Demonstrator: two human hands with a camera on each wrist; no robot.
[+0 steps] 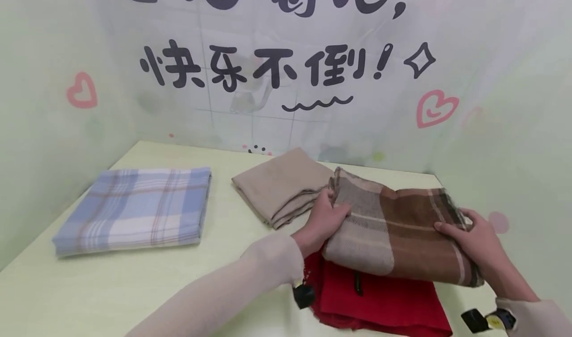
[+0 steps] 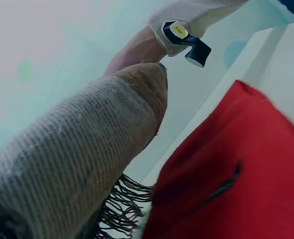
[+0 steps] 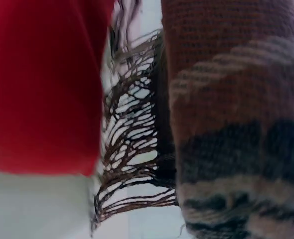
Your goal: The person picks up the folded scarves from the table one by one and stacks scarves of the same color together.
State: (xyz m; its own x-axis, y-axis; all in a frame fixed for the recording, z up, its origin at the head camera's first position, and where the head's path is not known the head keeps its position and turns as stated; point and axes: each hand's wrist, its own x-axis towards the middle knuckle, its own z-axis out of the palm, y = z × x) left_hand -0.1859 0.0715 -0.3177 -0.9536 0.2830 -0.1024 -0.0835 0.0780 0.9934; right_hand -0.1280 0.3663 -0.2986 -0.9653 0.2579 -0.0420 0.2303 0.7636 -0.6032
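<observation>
A folded brown and grey plaid scarf (image 1: 393, 228) hangs between my two hands at the right of the table. My left hand (image 1: 322, 220) grips its left edge, thumb on top. At the right end my right hand (image 1: 480, 245) holds it with the thumb on the near face, its other fingers mostly hidden behind. Dark fringe (image 3: 132, 134) dangles beneath the scarf in the right wrist view. Below and nearer lies a red folded cloth (image 1: 380, 297) with a small black mark, partly covered by the scarf from the head view.
A beige folded cloth (image 1: 281, 183) lies at the back middle, just left of the scarf. Farther left rests a blue and white plaid folded cloth (image 1: 138, 208). The pale table (image 1: 232, 272) is bounded by a printed backdrop (image 1: 223, 123) behind and at the sides.
</observation>
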